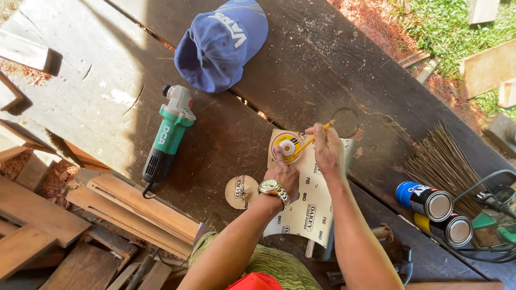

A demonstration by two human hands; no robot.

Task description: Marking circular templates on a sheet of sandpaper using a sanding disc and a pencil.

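Starting at nine o'clock, we see stacked wood offcuts (107, 215) along the edge of the dark bench (301, 70). Next comes a green and grey angle grinder (166, 134), lying with its head toward twelve o'clock, well apart from our hands. At twelve o'clock a blue cap (221, 43) rests on the bench. A small round cut-out of sandpaper (241, 191) lies just beside our left wrist, at its nine o'clock.

Our left hand (282, 174), wearing a wristwatch, presses a fingertip on the centre of a yellow-rimmed disc (287, 146), pinning it to the pale sandpaper sheet (303, 207) that lies back side up under both hands. Our right hand (326, 150) is closed around a yellow pencil (317, 134), its tip against the disc's rim at about three o'clock.

A circle mark (344, 122) shows on the bench near the pencil's far end. Toward three o'clock lie a bundle of thin sticks (441, 158), two cans (435, 212) on their sides touching each other, and a green tool with black cable (497, 220).
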